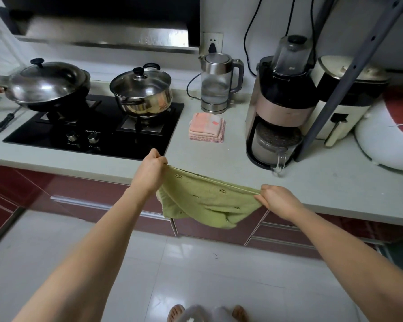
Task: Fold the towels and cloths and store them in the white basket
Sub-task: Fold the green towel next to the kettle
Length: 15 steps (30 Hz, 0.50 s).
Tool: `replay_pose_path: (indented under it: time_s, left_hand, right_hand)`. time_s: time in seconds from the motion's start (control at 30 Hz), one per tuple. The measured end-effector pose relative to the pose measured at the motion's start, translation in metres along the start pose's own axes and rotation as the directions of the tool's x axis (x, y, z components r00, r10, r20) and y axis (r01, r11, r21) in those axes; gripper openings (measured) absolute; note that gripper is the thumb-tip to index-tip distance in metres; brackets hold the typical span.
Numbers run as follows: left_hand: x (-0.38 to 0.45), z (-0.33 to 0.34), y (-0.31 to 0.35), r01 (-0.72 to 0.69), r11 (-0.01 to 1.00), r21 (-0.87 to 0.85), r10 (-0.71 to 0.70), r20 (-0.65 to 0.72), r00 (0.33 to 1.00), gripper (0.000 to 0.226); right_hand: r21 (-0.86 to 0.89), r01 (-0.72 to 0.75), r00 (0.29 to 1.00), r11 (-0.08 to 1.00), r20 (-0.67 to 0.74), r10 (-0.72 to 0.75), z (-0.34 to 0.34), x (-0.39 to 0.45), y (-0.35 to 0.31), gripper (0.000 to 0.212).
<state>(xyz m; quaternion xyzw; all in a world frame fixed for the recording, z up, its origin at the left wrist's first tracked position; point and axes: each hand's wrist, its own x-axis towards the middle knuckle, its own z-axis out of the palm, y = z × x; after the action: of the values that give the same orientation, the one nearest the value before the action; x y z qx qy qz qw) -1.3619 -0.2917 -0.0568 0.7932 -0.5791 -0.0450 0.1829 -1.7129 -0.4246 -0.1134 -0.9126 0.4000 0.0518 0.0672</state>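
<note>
A green towel [205, 201] with small embroidered marks hangs stretched in the air at the counter's front edge. My left hand [153, 169] pinches its left top corner and my right hand [277, 198] pinches its right top corner. The towel's lower part sags in folds in front of the red cabinet. A folded pink cloth stack [207, 127] lies on the counter between the hob and the blender. At the bottom edge a blurred white object [196, 314] sits by my feet; I cannot tell whether it is the basket.
A black gas hob [98, 131] carries a lidded wok [47, 84] and a lidded steel pot [142, 91]. A glass kettle [216, 82], a blender [282, 108], a rice cooker [349, 94] and a white appliance [386, 135] stand at the back and right. Red drawers [284, 231] sit below.
</note>
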Motion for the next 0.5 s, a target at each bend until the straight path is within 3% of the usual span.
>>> replay_pose_path:
  time_s: [0.1,0.17,0.23,0.3,0.4,0.5]
  left_hand:
    - [0.009,-0.002,-0.002,0.066,0.997,0.032,-0.067,0.027,0.997,0.012]
    - [0.011,0.000,-0.005,0.110,0.990,0.089,-0.116,0.073,0.991,0.011]
    - [0.007,0.004,-0.010,0.138,0.984,0.114,-0.151,0.107,0.983,0.010]
    - [0.002,0.008,-0.015,0.105,0.989,0.108,-0.118,0.120,0.986,0.010]
    - [-0.008,0.008,-0.020,0.031,0.998,0.053,-0.038,0.132,0.990,0.013]
    - [-0.018,0.007,-0.026,-0.041,0.998,0.040,0.034,0.151,0.988,0.014]
  right_hand:
    - [0.096,0.013,0.992,0.995,-0.124,-0.001,-0.010,0.002,-0.003,0.041]
    - [0.288,0.042,0.962,0.957,-0.269,0.039,-0.019,0.004,-0.012,0.035]
    - [0.513,0.042,0.911,0.857,-0.373,0.178,-0.029,0.010,-0.024,0.019]
    - [0.678,0.009,0.868,0.735,-0.370,0.331,-0.036,0.016,-0.035,0.007]
    - [0.754,-0.038,0.803,0.656,-0.368,0.469,-0.042,0.021,-0.042,0.008]
    - [0.703,-0.088,0.797,0.706,-0.376,0.473,-0.039,0.021,-0.042,0.015]
